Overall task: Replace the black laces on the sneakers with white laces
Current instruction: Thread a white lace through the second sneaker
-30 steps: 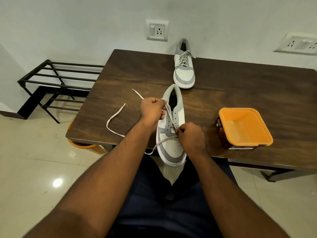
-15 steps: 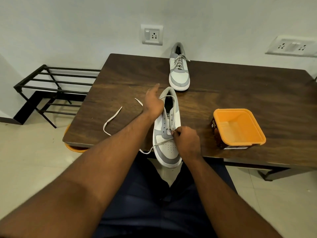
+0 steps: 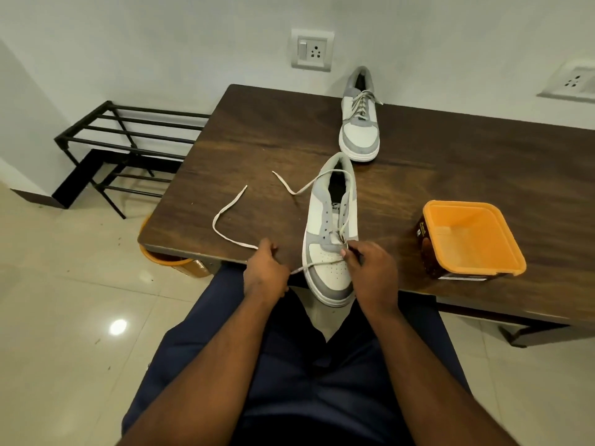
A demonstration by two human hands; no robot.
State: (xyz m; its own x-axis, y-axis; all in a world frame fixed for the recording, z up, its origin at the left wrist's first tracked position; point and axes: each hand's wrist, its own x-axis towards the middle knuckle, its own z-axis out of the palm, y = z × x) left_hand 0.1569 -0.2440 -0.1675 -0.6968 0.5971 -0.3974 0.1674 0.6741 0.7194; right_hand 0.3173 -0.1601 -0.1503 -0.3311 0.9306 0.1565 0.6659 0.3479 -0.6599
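Currently left grip point(image 3: 265, 272) clamped on white lace point(image 3: 225, 235), right grip point(image 3: 370, 268) pinching it at the near sneaker point(image 3: 331, 233) eyelets just beyond; risk: uneven pull drags sneaker off bench point(image 3: 257, 140) edge.

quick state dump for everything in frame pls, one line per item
near sneaker: upright on table, laced only at lowest eyelets
white lace: loose, both ends trailing on table
far sneaker: upright, fully laced
orange tub: open, lidless
left hand: grips lace
right hand: pinches lace at eyelet
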